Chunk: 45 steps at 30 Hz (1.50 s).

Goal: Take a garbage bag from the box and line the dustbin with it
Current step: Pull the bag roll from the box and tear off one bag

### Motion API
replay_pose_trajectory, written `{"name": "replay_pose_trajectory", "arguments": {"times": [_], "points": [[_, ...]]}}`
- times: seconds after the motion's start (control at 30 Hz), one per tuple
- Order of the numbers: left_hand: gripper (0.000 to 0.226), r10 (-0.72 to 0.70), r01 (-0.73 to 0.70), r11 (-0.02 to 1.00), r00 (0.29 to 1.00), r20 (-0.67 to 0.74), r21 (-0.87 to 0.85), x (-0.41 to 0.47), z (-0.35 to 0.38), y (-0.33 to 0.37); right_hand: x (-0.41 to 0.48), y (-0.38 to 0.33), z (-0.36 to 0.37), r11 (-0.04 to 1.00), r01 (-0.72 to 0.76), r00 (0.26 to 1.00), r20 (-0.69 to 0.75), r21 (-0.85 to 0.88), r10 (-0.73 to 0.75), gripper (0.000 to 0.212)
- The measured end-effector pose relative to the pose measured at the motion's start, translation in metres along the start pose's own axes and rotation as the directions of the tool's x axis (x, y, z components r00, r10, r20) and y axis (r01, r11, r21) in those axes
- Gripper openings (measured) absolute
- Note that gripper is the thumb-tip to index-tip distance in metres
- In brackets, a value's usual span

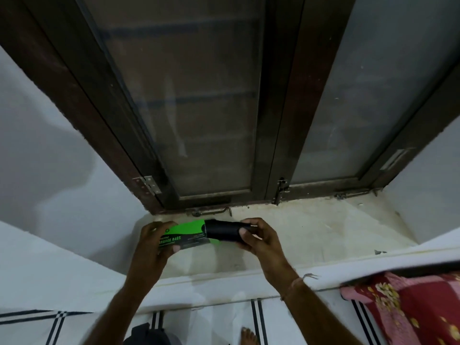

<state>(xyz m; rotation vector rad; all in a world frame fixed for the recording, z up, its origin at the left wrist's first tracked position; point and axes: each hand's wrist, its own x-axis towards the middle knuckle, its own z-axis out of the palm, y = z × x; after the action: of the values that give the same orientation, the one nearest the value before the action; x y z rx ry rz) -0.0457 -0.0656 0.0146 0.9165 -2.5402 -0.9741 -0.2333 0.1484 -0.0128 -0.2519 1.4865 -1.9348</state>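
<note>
A green and black box [185, 235] printed "GARBAGE BAGS" is held level above the windowsill, with my left hand [155, 241] gripping its left end. A black roll of garbage bags [222, 232] sticks halfway out of the box's right end. My right hand [256, 236] is closed around the roll's free end. No dustbin is in view.
The pale stone windowsill [311, 227] lies just under the hands, with a dark wooden window frame [278, 125] and its latches behind it. White walls flank the recess. A white striped bedsheet [224, 319] lies below, with a red patterned cloth [408, 305] at the lower right.
</note>
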Motion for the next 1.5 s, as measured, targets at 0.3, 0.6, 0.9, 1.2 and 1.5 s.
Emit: {"name": "replay_pose_trajectory", "arguments": {"times": [0.3, 0.6, 0.9, 1.2, 1.5], "points": [[0.059, -0.006, 0.013, 1.0, 0.964, -0.266, 0.026, -0.024, 0.048, 0.042, -0.028, -0.007, 0.01, 0.991, 0.063, 0.998, -0.027, 0.121, -0.06, 0.025], [0.048, -0.312, 0.364, 0.256, 0.908, 0.28, -0.895, -0.023, 0.049, 0.095, -0.046, -0.03, 0.057, 0.992, 0.043, 0.996, 0.08, -0.121, -0.034, 0.021], [0.056, -0.281, 0.468, 0.032, 0.852, 0.442, -0.883, -0.043, 0.052, 0.081, -0.034, -0.026, 0.066, 0.986, -0.138, 0.989, -0.067, -0.098, 0.131, 0.026], [0.048, -0.281, 0.543, 0.019, 0.809, 0.517, -0.839, -0.047, 0.042, 0.075, -0.028, -0.027, 0.081, 0.974, -0.225, 0.947, -0.238, -0.016, 0.214, 0.018], [0.06, -0.243, 0.495, 0.024, 0.846, 0.475, -0.869, -0.058, 0.014, 0.059, -0.052, -0.014, 0.1, 0.8, 0.035, 0.999, 0.029, -0.599, -0.023, 0.032]]}}
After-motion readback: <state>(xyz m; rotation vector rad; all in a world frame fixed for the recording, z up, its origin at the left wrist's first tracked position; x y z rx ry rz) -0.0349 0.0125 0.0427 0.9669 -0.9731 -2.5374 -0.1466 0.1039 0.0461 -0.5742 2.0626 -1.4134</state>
